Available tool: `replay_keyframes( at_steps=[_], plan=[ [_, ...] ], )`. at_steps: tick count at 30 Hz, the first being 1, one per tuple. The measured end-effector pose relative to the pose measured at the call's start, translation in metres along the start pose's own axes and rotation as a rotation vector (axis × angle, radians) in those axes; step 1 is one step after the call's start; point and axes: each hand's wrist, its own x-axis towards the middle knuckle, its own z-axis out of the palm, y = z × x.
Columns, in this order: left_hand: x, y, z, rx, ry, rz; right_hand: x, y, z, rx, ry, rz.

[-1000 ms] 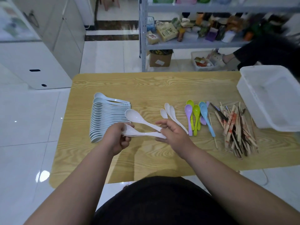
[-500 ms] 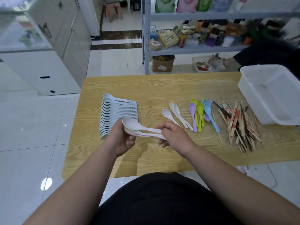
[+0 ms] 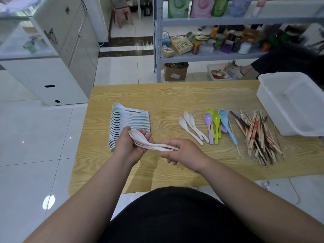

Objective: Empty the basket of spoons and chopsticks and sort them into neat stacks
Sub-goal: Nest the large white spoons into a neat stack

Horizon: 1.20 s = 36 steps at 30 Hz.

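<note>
My left hand (image 3: 128, 146) cups the bowls of a small nested stack of white spoons (image 3: 149, 143). My right hand (image 3: 184, 152) pinches the handle ends of that stack. Behind my left hand a long row of pale blue-white spoons (image 3: 129, 120) lies nested on the wooden table (image 3: 175, 97). Three loose white spoons (image 3: 192, 128) lie at the table's middle. To their right lie several coloured spoons (image 3: 217, 123), purple, green and blue. A heap of chopsticks (image 3: 259, 135) in paper sleeves lies farther right. The white plastic basket (image 3: 273, 100) stands at the right edge.
A grey metal shelf (image 3: 210, 57) with boxes and bottles stands behind the table. A white cabinet (image 3: 52, 81) is at the far left. Another person's leg and sandal (image 3: 245, 69) show beside the shelf. White tiled floor surrounds the table.
The top white spoon, raised above the others a second ago, now sits nested flat in the stack. Both hands have stayed close together over the table's near-left part.
</note>
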Motion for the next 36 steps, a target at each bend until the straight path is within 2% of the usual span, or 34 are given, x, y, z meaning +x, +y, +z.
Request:
replay_keyframes(
  at_steps=[6,10,17,23,28,36],
  plan=[
    [0.0,-0.003,-0.003,0.082,-0.109,0.107,0.002,0.005,0.0,0.011,0.034,0.069],
    [0.003,-0.006,-0.006,0.214,-0.089,0.188,0.001,0.005,0.0,0.081,0.011,0.054],
    [0.004,-0.006,-0.007,0.227,-0.079,0.202,0.002,0.001,0.013,0.145,-0.124,0.105],
    [0.004,-0.022,-0.001,0.199,-0.178,0.171,0.009,0.008,0.021,0.07,-0.051,0.104],
    [0.009,-0.034,0.0,0.156,-0.194,0.151,0.012,0.011,0.016,0.064,-0.071,0.144],
    [0.032,-0.051,0.012,0.157,-0.086,0.205,0.026,0.027,-0.001,0.002,-0.096,0.159]
  ],
)
